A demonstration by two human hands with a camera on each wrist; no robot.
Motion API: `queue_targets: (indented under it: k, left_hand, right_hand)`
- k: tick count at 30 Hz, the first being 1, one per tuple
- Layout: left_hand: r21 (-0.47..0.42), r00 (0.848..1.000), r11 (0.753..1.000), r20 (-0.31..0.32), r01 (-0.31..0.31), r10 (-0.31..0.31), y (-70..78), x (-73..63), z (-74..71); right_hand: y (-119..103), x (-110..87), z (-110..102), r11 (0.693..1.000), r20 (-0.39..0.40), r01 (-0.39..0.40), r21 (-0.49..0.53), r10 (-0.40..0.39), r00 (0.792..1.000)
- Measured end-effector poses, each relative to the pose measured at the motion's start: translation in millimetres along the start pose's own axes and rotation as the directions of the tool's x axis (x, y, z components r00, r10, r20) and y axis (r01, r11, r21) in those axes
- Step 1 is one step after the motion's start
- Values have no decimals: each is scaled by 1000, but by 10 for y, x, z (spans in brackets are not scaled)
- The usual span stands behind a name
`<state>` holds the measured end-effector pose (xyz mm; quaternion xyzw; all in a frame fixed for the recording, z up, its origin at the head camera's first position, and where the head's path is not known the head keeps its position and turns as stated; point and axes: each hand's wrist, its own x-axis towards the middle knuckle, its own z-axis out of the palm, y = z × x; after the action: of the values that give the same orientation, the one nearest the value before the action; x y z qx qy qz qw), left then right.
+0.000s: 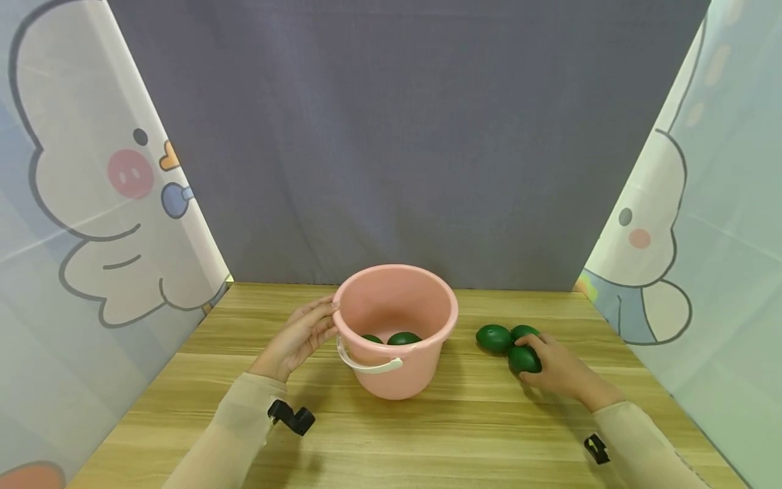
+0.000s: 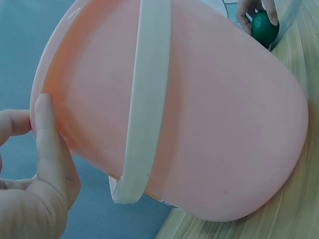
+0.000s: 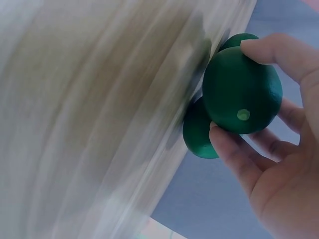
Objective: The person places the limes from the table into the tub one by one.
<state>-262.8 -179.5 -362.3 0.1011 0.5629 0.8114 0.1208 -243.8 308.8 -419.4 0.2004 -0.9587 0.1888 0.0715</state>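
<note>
A pink bucket [image 1: 391, 373] stands upright mid-table, its white handle [image 1: 369, 369] hanging down at the front. Inside it lie at least two green avocados, one plainly visible [image 1: 404, 338]. My left hand [image 1: 303, 335] pinches the bucket's left rim; in the left wrist view one finger [image 2: 47, 124] lies under the rim against the outer wall. To the right of the bucket, my right hand [image 1: 559, 370] grips a dark green avocado [image 3: 241, 89] with a pale stem spot, its thumb and fingers around it. Two more avocados sit just beyond, one at the left [image 1: 493, 338] and one behind [image 1: 524, 332].
The wooden table [image 1: 391, 448] runs back to a dark grey curtain [image 1: 403, 136]. Cartoon-printed cloths hang on the left [image 1: 79, 170] and right [image 1: 733, 204]. A small black device [image 1: 292, 417] sits at the left wrist, another [image 1: 596, 449] at the right.
</note>
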Motion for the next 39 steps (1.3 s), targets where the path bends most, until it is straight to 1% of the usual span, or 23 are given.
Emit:
queue_targets:
  k: [7,15,23,39]
  left_hand:
    - [7,1000,1000,-8,3,-3,-7,6,2]
    - [6,1000,1000,-10,4,-4,-13,7,1]
    - [8,1000,1000,-6,5,-5,-8,5,5]
    - [5,1000,1000,-3,-1,1,-10,20,-1]
  right_hand:
    - [-20,-2,-20,1000,-27,10,-18,-10,1000]
    - [-35,20,-48,999,-60,40,-4,-40,997]
    - [-78,28,-90,998,-63,67,6,-66,996]
    - [-167,53,-156,991,-101,131,-18,-132,986]
